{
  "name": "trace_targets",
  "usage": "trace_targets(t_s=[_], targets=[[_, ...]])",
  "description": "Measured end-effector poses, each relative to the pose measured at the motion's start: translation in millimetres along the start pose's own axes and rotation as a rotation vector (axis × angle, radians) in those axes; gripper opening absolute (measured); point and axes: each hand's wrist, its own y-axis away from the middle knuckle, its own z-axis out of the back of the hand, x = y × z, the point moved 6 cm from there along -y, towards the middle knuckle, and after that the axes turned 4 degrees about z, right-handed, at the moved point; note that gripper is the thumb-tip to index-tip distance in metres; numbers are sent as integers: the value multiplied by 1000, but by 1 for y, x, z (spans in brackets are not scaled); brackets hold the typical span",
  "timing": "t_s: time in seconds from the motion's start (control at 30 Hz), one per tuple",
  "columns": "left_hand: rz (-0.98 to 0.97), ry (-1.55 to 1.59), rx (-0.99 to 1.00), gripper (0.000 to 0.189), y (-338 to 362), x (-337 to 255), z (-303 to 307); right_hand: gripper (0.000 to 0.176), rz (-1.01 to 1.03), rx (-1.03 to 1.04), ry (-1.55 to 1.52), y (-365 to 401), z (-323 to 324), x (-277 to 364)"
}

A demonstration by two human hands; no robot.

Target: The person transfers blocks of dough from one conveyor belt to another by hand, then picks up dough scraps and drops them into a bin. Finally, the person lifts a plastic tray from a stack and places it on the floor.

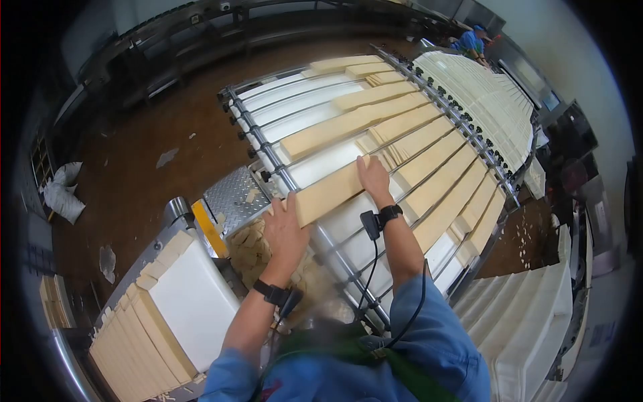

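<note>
A long, flat, pale-yellow slab [329, 193] lies across the near part of the railed white table [328, 165]. At its near left end my left hand [287, 231] grips it, fingers over the edge by the table's metal rail. Toward the other end my right hand [374, 177] is closed on the same slab. More pale-yellow slabs [439, 191] lie in lanes between thin metal bars, some as stacks of several layers. Below my left hand, broken yellow scraps [249, 251] fill a bin. The undersides of the fingers are hidden.
At lower left, a row of upright slabs [137, 342] stands beside a white surface [194, 308]. A yellow bar [209, 229] and a tread-plate step [234, 194] are near the bin. White folded sheets [516, 321] lie at lower right. A person [473, 41] works at the far table.
</note>
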Motion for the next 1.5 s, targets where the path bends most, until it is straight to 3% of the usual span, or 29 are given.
trace_targets(t_s=[0.03,0.13,0.27,0.47,0.53,0.67,0.73,0.8,0.97,1.07,1.23,1.33,1.4,1.5], targets=[[-4,-6,4,92,-11,-8,-6,69,-94,150,78,-7,-10,-17],[-54,-81,45,91,-34,-25,-28,81,-57,270,289,-16,-17,-28],[-93,-82,71,88,-40,-30,-26,83,-94,323,290,-15,-12,-33],[-93,89,-27,85,-39,-27,-31,84,27,131,389,-20,3,-38],[-63,180,-34,83,-44,-31,-40,78,50,-65,519,-25,17,-40],[-41,216,-22,77,-58,-37,-72,76,113,-70,527,-24,12,-46],[-18,251,-6,76,-63,-40,-72,75,91,-32,359,-24,3,-48],[-51,215,99,78,-63,-43,-75,72,61,-55,367,-30,2,-48],[-88,237,130,80,-55,-47,-81,63,-67,-135,316,-44,12,-51],[-60,313,139,79,-49,-53,-80,54,-11,-192,381,-29,13,-52],[-78,329,88,74,-58,-46,-109,51,338,-233,155,25,1,-5],[-143,351,43,71,-56,-40,-115,54,319,-114,27,48,-9,12],[-18,530,-41,66,-50,-20,-109,55,363,-77,-35,65,-12,27],[87,403,-192,61,-49,-14,-112,59,464,-4,-109,83,-25,50]])
